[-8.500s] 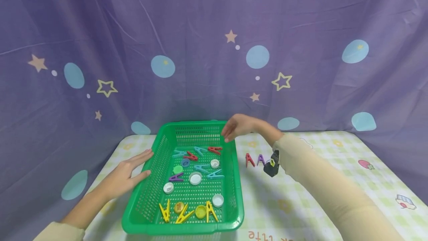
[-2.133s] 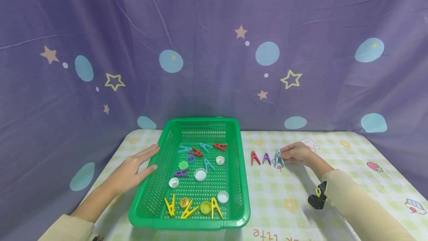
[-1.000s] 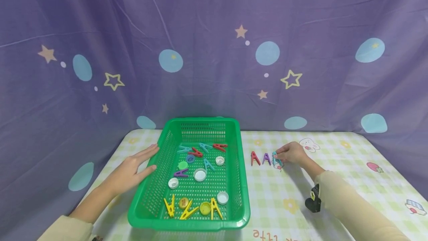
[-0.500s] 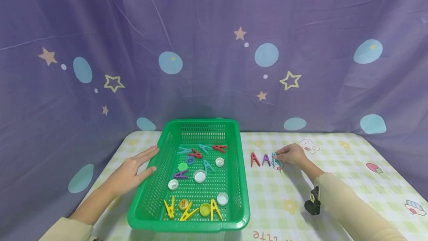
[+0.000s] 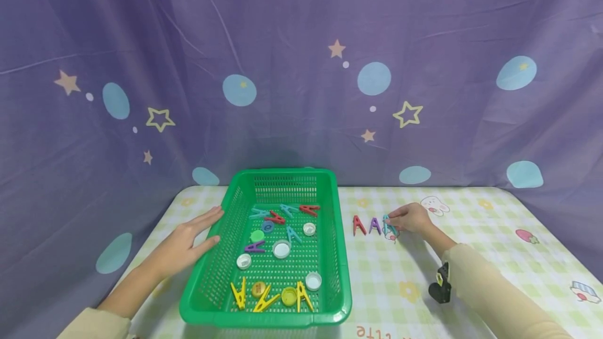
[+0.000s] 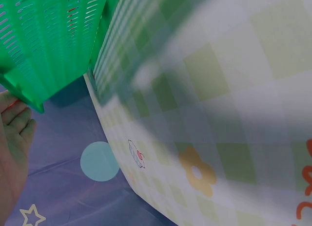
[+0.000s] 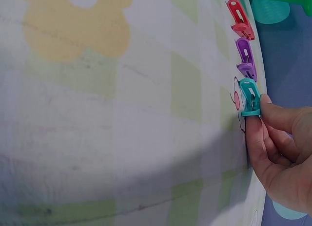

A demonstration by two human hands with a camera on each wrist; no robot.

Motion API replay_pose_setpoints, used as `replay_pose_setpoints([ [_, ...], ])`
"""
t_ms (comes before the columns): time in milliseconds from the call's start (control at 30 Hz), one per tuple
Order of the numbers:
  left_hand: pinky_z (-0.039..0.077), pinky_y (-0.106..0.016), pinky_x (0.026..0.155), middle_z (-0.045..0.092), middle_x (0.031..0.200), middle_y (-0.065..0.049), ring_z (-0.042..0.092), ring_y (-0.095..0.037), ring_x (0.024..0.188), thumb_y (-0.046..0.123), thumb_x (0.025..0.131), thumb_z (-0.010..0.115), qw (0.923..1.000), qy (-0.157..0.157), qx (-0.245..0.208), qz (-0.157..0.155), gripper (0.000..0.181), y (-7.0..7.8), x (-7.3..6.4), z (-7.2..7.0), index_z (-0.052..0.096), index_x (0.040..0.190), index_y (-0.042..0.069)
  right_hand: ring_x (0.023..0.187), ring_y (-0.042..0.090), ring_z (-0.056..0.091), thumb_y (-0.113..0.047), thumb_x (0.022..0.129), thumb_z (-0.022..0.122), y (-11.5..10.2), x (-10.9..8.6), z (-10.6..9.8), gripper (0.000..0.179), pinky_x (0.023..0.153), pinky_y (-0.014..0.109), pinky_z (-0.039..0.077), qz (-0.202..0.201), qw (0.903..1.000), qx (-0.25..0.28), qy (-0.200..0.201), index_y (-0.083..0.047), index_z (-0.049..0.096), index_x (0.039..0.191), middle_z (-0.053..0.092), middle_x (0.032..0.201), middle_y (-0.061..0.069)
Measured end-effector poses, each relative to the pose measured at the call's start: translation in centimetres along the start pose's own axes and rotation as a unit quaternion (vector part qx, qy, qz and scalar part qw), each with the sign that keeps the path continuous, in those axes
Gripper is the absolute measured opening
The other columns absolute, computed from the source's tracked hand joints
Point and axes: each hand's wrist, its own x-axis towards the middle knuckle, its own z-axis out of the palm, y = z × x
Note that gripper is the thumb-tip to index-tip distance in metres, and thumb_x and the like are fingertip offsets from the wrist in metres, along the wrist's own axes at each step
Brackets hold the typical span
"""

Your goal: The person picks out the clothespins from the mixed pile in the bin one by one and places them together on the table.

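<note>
On the checked tablecloth, my right hand point(image 5: 413, 218) pinches a teal clothespin point(image 7: 250, 95) between thumb and fingers. That clothespin stands at the right end of a short row, beside a purple clothespin point(image 5: 375, 226) and a red clothespin point(image 5: 359, 225). My left hand point(image 5: 185, 239) rests with straight fingers on the left rim of a green plastic basket point(image 5: 264, 320); the left wrist view shows its fingertips at the basket's edge. Inside the basket lie several clothespins, among them a red one point(image 5: 309, 210), a purple one point(image 5: 255, 246) and a yellow one point(image 5: 239, 294).
Bottle caps lie among the clothespins in the basket, including a white cap point(image 5: 281, 249), a green cap point(image 5: 257, 236) and a yellow cap point(image 5: 289, 295). A purple curtain point(image 5: 292, 135) hangs behind the table. The checked tablecloth point(image 5: 476, 245) extends to the right of the row.
My right hand has gone from above the basket's right rim to the table, bringing a teal clothespin beside the purple one, then slightly left. Fewer teal clothespins lie in the basket. My left hand stays.
</note>
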Motion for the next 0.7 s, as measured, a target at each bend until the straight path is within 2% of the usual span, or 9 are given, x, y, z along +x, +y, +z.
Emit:
replay_pose_setpoints([
  [233,0.037,-0.059,0.105,0.045,0.148,-0.018,0.045,-0.041,0.134,0.027,0.094,0.061,1.0,-0.004,-0.007,0.003,0.054,0.1,0.0,-0.1,0.047,0.141,0.005,0.057,0.005,0.066,-0.014,0.081,0.076,-0.6,-0.1,-0.4,0.028,0.061,0.023,0.058,0.015,0.9997,0.006,-0.021,0.006,0.071,0.1,0.073,0.069,0.0],
  [400,0.036,-0.06,0.105,0.044,0.149,-0.018,0.045,-0.04,0.134,0.027,0.094,0.061,1.0,-0.008,-0.005,0.002,0.054,0.1,-0.1,-0.1,0.047,0.142,0.005,0.057,0.007,0.068,-0.013,0.083,0.073,-1.9,-0.1,-1.4,0.027,0.064,0.025,0.059,0.012,0.9987,-0.018,-0.046,0.007,0.07,0.101,0.073,0.066,0.002],
  [533,0.036,-0.06,0.106,0.043,0.15,-0.017,0.044,-0.041,0.135,0.028,0.094,0.06,0.9999,-0.011,-0.006,-0.001,0.055,0.1,0.0,-0.2,0.046,0.142,0.005,0.065,0.013,0.072,-0.014,0.085,0.071,-3.8,0.2,-2.2,0.029,0.072,0.032,0.061,-0.007,0.9974,-0.029,-0.066,0.008,0.069,0.104,0.075,0.073,0.008],
  [700,0.036,-0.06,0.106,0.043,0.15,-0.018,0.044,-0.042,0.135,0.028,0.094,0.06,0.9999,-0.014,-0.006,0.0,0.056,0.1,0.1,-0.3,0.046,0.142,0.004,0.07,0.012,0.071,-0.018,0.088,0.069,-6.8,0.8,-2.7,0.035,0.077,0.033,0.061,-0.027,0.9953,-0.033,-0.087,0.008,0.066,0.111,0.074,0.096,0.019],
])
